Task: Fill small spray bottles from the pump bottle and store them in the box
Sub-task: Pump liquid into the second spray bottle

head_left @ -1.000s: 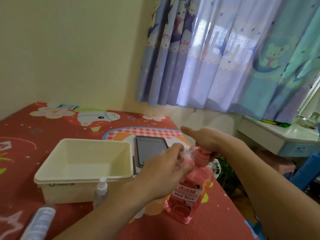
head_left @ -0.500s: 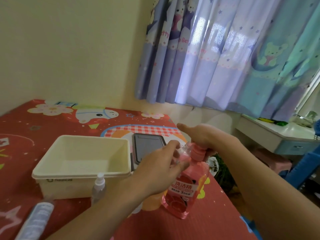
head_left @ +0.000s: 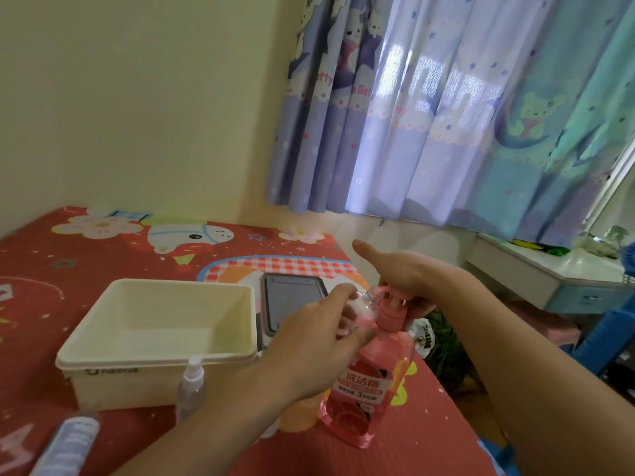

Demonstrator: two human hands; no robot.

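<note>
A pink pump bottle (head_left: 369, 383) stands on the red patterned table near its right edge. My right hand (head_left: 400, 269) rests flat on its pump head, thumb pointing left. My left hand (head_left: 309, 341) grips a small clear spray bottle (head_left: 364, 305) with its open neck held under the pump spout; pink liquid shows inside it. A cream plastic box (head_left: 103, 369) sits empty to the left. One capped small spray bottle (head_left: 190, 389) stands upright in front of the box.
A dark phone or tablet (head_left: 292, 297) lies flat behind my left hand. A grey-white tube (head_left: 65, 444) lies at the table's front left corner. A curtain hangs at the back right, with a white desk (head_left: 536, 269) under it beyond the table edge.
Both hands and the bottles hold nearly the same pose throughout; the right hand stays on the pump head. The camera has shifted slightly.
</note>
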